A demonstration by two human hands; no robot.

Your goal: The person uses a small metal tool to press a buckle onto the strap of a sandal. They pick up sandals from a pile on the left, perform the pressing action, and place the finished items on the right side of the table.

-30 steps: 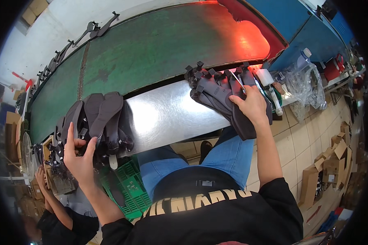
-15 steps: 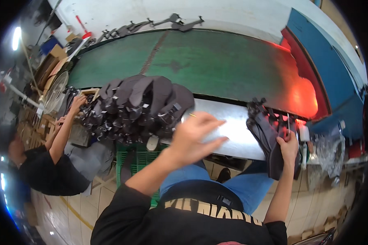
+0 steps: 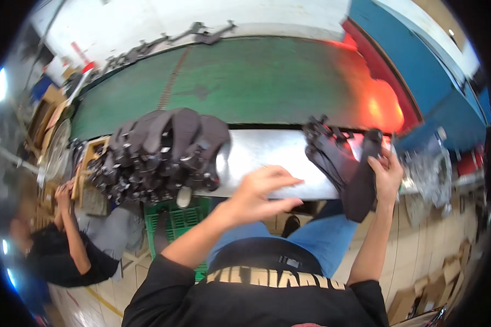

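Note:
My left hand (image 3: 262, 196) hovers over the front of a shiny metal tabletop (image 3: 262, 158), fingers apart, holding nothing. On the right, my right hand (image 3: 386, 173) is closed on the edge of a dark grey padded strap (image 3: 363, 182) with a black fitting at its upper end. A thin pointed thing (image 3: 393, 143) sticks up by these fingers; its kind is too blurred to tell. Beside the held strap lie several more dark straps (image 3: 324, 147) with black buckles. Left of my left hand is a large heap of similar padded straps (image 3: 174, 139), buckles hanging over the table's front.
A green conveyor belt (image 3: 245, 82) runs behind the metal top, under a blue housing (image 3: 403, 60) glowing red inside. Clear plastic bags (image 3: 433, 169) lie at right. A green crate (image 3: 188, 222) stands below the heap. At left, a co-worker's arms (image 3: 73, 229) reach toward a wooden box (image 3: 87, 169).
My right hand has brought one padded strap up and apart from the others. My left hand stays open over the metal top. The view has shifted, and the co-worker's hands have come together lower down.

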